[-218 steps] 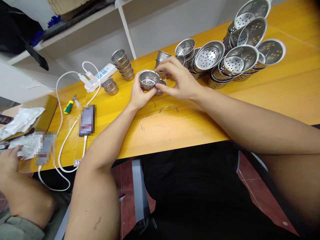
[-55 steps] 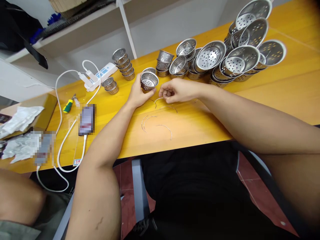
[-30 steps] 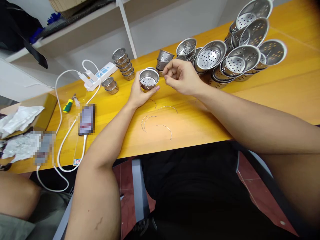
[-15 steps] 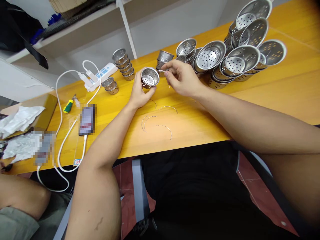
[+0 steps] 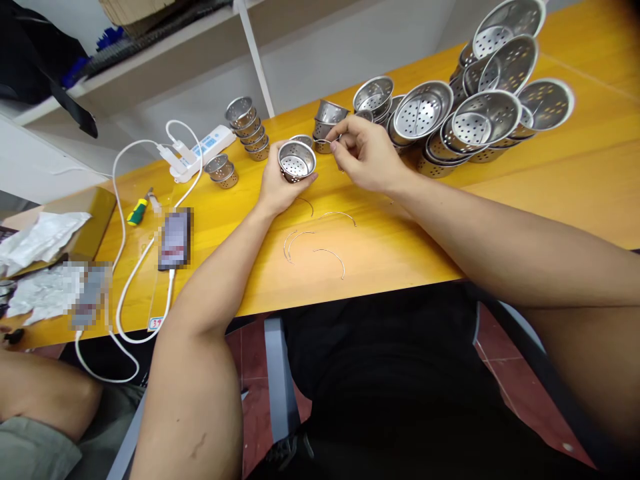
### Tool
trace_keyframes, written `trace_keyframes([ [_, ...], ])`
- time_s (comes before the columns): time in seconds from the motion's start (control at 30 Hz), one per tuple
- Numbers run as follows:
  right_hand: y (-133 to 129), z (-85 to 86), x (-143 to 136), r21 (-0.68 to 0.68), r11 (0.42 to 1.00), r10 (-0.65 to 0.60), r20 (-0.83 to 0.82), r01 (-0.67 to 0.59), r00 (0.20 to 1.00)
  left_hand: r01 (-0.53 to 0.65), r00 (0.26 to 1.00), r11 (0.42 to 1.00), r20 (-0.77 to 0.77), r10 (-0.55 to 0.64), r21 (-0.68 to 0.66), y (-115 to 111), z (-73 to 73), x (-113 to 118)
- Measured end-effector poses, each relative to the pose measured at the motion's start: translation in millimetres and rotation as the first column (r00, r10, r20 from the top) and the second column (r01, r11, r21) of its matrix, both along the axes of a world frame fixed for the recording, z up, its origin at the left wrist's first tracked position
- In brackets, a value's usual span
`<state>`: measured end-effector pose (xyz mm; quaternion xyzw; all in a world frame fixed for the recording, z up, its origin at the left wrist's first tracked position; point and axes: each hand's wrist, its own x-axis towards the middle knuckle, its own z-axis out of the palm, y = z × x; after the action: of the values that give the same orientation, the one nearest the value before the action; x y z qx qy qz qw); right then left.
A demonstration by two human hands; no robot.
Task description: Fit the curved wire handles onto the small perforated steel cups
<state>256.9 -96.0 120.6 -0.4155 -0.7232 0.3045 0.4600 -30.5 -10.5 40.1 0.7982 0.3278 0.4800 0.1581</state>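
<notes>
My left hand (image 5: 278,183) is wrapped round a small perforated metal cup (image 5: 297,161), its mouth tipped toward me. Behind that cup the rim of another one (image 5: 303,140) shows. Just to the right, my right hand (image 5: 363,152) pinches a thin curved wire (image 5: 323,141), whose free end points toward the cup. Several more curved wires, such as this one (image 5: 333,257), lie on the table in front of my hands. A short stack of cups (image 5: 331,113) stands right behind my right fingers.
Large stacks of perforated cups (image 5: 480,127) fill the right back of the yellow table (image 5: 390,247). Smaller stacks (image 5: 247,127) stand at the left back beside a power strip (image 5: 203,153). A phone (image 5: 174,240), white cables and a screwdriver (image 5: 137,212) lie left. Another person's leg (image 5: 45,390) is at lower left.
My left hand has tipped the held cup and shifted it slightly left, so a second rim now shows behind it. My right hand has barely moved, still pinching the wire.
</notes>
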Motion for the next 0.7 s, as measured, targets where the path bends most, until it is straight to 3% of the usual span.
trace_keyframes([
  [0.3,2.9,-1.6,-0.9,0.018,0.999,-0.044,0.024,0.043,0.999,0.048,0.998,0.998,-0.042,-0.046,0.034,8.3,-6.7,-2.1],
  [0.57,2.4,-0.6,-1.0,0.005,0.999,-0.034,0.029,0.034,0.999,0.003,1.000,0.999,0.003,-0.003,0.052,0.7,2.1,1.7],
  [0.7,-1.3,3.7,-2.3,-0.012,0.999,-0.052,0.032,0.053,0.998,-0.009,1.000,1.000,0.011,0.009,-0.011,-5.5,6.2,3.1],
])
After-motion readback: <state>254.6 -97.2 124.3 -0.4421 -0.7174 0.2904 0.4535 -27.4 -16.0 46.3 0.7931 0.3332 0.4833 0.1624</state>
